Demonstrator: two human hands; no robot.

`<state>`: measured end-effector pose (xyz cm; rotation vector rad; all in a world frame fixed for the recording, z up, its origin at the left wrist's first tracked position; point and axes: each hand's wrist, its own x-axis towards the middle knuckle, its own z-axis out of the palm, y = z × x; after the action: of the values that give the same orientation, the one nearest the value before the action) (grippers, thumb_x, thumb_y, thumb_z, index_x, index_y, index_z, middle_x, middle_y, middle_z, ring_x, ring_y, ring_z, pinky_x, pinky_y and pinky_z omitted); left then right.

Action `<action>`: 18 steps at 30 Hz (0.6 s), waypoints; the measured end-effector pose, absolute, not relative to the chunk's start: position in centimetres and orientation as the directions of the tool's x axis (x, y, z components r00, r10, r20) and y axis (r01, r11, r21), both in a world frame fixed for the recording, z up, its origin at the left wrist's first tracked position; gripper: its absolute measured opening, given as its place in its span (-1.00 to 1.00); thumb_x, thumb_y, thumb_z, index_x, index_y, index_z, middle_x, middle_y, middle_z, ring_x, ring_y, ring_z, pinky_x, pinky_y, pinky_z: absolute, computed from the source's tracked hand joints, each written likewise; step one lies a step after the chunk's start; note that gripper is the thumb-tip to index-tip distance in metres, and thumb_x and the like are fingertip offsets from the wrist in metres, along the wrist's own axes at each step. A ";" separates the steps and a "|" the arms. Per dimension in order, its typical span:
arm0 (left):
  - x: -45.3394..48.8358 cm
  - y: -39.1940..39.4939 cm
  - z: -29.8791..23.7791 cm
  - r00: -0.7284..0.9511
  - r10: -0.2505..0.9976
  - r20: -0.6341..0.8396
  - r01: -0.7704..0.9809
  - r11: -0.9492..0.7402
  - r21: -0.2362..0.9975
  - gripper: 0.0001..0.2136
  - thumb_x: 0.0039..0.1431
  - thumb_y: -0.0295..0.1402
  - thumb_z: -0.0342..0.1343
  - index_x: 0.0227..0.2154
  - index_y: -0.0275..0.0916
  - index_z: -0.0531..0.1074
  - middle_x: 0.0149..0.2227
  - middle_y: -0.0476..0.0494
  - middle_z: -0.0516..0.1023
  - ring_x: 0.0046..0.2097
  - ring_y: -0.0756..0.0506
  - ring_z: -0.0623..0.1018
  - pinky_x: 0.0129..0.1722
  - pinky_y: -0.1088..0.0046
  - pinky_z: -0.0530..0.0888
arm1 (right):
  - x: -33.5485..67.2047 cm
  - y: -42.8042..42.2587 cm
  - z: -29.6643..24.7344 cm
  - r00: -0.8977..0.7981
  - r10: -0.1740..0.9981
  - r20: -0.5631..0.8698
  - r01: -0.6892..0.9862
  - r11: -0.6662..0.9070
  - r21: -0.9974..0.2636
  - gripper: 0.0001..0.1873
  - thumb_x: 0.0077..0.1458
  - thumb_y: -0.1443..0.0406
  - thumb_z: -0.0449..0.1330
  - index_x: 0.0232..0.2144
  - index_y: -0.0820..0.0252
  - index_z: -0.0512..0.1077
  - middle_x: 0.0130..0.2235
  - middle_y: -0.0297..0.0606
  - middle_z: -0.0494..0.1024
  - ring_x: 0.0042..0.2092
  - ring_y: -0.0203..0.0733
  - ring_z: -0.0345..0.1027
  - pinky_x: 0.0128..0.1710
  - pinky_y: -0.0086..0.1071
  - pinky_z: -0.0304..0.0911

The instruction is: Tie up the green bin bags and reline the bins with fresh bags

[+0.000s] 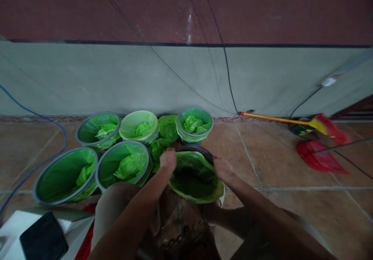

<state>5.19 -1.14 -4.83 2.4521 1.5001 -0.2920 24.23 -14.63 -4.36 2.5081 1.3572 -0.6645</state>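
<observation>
Between my legs is a trash can lined with a green trash bag (194, 198), its mouth facing up and its inside dark. My left hand (168, 159) is closed on the bag's edge at the left of the mouth. On the opposite side my right hand (223, 168) grips the edge too, fingers partly hidden. A dark curved rim (204, 151) shows behind the bag, between both hands. Just left of my left hand lies crumpled green plastic (157, 149). Behind it, near the wall, stands a grey-rimmed trash can (194, 135) with a green liner and bunched bag inside.
Several more green-lined trash cans (122, 183) stand to the left. A blue cable (46, 159) crosses the floor there. At lower left, a dark flat object (43, 236) rests on a white surface. A yellow-handled broom (276, 118) and red dustpan (317, 157) lie right.
</observation>
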 end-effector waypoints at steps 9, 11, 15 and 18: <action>2.6 -1.2 -5.7 0.189 0.977 -0.102 0.919 -0.139 0.370 -0.72 0.27 -0.43 -0.13 -0.07 -0.28 0.42 -0.06 -0.29 0.54 -0.06 -0.16 0.56 -0.11 0.38 0.44 | 26.2 -15.6 -2.0 0.553 0.774 -0.310 0.801 -0.595 -0.058 -0.72 0.16 0.40 0.07 -0.12 0.32 0.50 -0.15 0.13 0.58 -0.12 0.01 0.53 -0.20 -0.35 0.35; 2.8 -0.8 -6.0 0.177 0.967 -0.185 0.923 -0.099 0.371 -0.72 0.25 -0.43 -0.12 -0.09 -0.30 0.43 -0.08 -0.32 0.56 -0.04 -0.19 0.56 -0.12 0.36 0.43 | 26.9 -15.4 -2.5 0.597 0.746 -0.295 0.767 -0.639 -0.062 -0.71 0.14 0.37 0.11 -0.11 0.31 0.51 -0.18 0.10 0.59 -0.13 -0.01 0.53 -0.22 -0.38 0.34; 3.3 0.8 -5.9 0.243 0.876 -0.416 0.937 -0.101 0.335 -0.73 0.14 -0.46 -0.03 -0.12 -0.32 0.46 -0.11 -0.32 0.60 -0.06 -0.20 0.58 -0.16 0.39 0.44 | 28.0 -14.8 -4.6 0.635 0.703 -0.321 0.687 -0.703 -0.183 -0.69 0.14 0.29 0.11 -0.10 0.24 0.52 -0.24 -0.01 0.62 -0.15 -0.06 0.53 -0.28 -0.44 0.31; 3.8 2.4 -5.4 0.316 0.856 -0.408 0.910 -0.152 0.385 -0.57 0.05 -0.48 0.06 0.03 -0.31 0.39 -0.01 -0.29 0.56 0.01 -0.16 0.55 -0.09 0.46 0.42 | 28.7 -14.1 -5.8 0.637 0.697 -0.329 0.601 -0.716 -0.355 -0.68 0.15 0.29 0.08 -0.12 0.26 0.55 -0.26 -0.06 0.63 -0.16 -0.10 0.53 -0.27 -0.47 0.30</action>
<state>3.85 2.38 -5.39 2.0213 1.5552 -0.1235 28.65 -14.09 -5.82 3.0313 1.2193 -0.7634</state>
